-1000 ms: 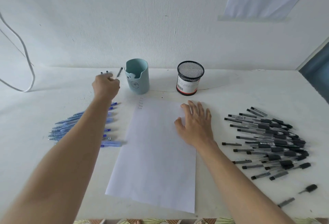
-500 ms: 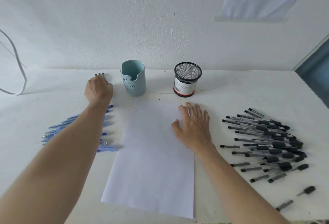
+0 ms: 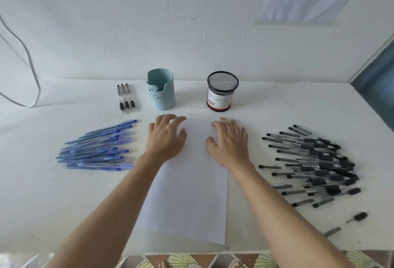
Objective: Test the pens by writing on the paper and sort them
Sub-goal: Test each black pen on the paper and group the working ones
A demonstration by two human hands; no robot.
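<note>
I see paper (image 3: pixel 187 193) mid-table (image 3: pixel 64 203) | left hand (image 3: pixel 165 140), right hand (image 3: pixel 229 142) over its far end | left pen pile (image 3: pixel 96 150) and right pen pile (image 3: pixel 315 165) flank it | notched cup (image 3: pixel 161 93), mesh cup (image 3: pixel 221 91) behind it | three pens (image 3: pixel 126 99) left of notched cup

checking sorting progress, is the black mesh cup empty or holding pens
Looks empty: nothing sticks above the rim of the mesh cup, and its far wall shows through the opening. Bottom unseen.
</note>
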